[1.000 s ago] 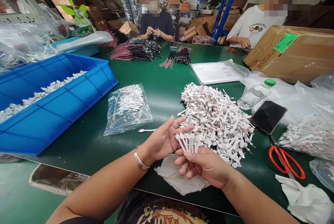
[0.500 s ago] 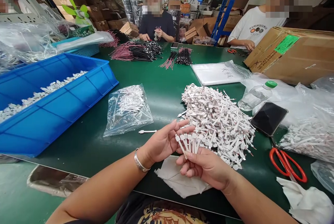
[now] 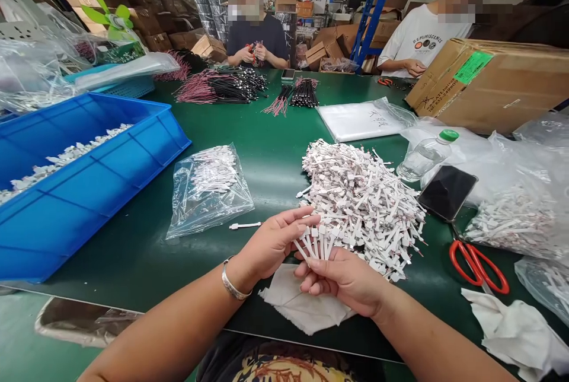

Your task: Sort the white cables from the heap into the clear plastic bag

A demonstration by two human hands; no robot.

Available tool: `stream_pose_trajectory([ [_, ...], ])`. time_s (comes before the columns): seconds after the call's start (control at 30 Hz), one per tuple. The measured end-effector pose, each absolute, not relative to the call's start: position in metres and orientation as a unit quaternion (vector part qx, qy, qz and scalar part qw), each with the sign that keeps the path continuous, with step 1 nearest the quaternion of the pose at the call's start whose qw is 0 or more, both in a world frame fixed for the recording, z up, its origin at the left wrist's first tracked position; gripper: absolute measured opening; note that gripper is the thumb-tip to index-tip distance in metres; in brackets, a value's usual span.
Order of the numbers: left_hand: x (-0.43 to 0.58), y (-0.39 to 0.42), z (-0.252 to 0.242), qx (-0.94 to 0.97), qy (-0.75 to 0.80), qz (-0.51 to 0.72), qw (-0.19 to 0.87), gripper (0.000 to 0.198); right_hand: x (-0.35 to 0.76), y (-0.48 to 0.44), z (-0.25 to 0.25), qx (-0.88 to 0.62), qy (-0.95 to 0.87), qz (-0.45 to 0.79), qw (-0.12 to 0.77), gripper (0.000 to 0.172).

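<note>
Short white tabbed cables (image 3: pixel 313 242) — a small fanned bunch between both hands, just in front of a large heap (image 3: pixel 360 207) of the same cables on the green worktop (image 3: pixel 133 269).

Left hand (image 3: pixel 271 245) open, fingers spread, resting against the bunch; right hand (image 3: pixel 342 281) curled closed, gripping it from below. Under both hands, a crumpled white cloth (image 3: pixel 300 302). Left of them, one loose cable (image 3: pixel 244 225), a clear plastic bag (image 3: pixel 208 192) of similar cables and a blue plastic tray (image 3: pixel 89 222) of white pieces. Right of the heap, a plastic bottle (image 3: pixel 420 156), a black smartphone (image 3: pixel 447 192), red-handled scissors (image 3: pixel 479 266) and a bulging clear bag (image 3: pixel 511 216) of cables — farther off, bundles of black and pink wires (image 3: pixel 222 88), and two co-workers seated across the worktop.
</note>
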State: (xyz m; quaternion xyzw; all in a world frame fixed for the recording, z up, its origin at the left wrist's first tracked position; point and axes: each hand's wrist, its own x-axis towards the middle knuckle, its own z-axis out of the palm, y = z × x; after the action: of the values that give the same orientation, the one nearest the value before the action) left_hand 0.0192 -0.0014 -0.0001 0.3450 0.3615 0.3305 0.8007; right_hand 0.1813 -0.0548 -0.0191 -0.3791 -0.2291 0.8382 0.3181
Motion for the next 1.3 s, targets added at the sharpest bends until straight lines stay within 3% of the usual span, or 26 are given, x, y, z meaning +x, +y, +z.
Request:
stream_pose_trajectory([
  [0.23,0.019,-0.001,0.002,0.393,0.362,0.327,0.78,0.039,0.179,-0.055,-0.02,-0.383,-0.251,0.833,0.31,0.029],
  [0.53,0.021,-0.005,0.007,0.582,0.447,0.258,0.628,0.022,0.175,-0.057,-0.026,-0.377,-0.276,0.842,0.269,0.032],
  [0.77,0.022,-0.002,0.004,0.548,0.433,0.26,0.667,0.013,0.178,-0.056,-0.025,-0.347,-0.254,0.866,0.255,0.029],
  [1.3,0.018,0.003,-0.004,0.521,0.438,0.306,0.666,0.035,0.18,-0.057,-0.024,-0.32,-0.254,0.875,0.258,0.029],
])
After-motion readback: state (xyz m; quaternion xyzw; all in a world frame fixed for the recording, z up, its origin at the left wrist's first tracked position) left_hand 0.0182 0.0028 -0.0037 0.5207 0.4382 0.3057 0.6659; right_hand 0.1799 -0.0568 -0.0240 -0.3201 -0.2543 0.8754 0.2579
